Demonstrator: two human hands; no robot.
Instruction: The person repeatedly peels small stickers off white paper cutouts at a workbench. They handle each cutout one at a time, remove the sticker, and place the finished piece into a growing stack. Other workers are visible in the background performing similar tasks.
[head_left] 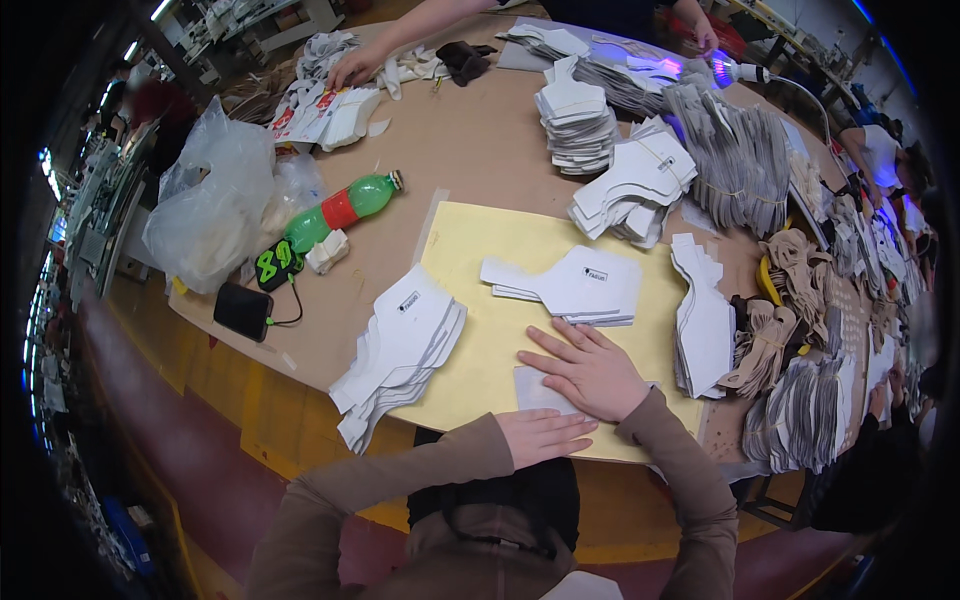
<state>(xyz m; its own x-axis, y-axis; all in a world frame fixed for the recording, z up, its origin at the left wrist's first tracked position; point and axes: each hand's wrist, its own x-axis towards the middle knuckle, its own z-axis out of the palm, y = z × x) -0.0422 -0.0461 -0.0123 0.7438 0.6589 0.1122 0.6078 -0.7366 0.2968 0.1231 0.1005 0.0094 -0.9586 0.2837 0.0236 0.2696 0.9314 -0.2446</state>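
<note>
Three white stacks of flat cut pieces ring the spot where both hands are at work: the left stack, the middle stack and the right stack. They sit on or overlap a yellow sheet laid over the brown desk, probably so that every pile is within easy reach. Their edges are fanned rather than squared, which likely makes a single layer easier to lift. Between the piles, near the sheet's front edge, lies a small pale piece, partly covered by the hands; flat pressure there would presumably steady or smooth it.

The right hand lies palm down, fingers spread toward the middle stack, thumb over the pale piece — the forearm coming in from the right. The left hand rests lower, fingers extended and close together, pointing right across the piece's near edge. Both are opened out flat, grasping nothing — whether the left fingertips touch the right palm I cannot tell.
</note>
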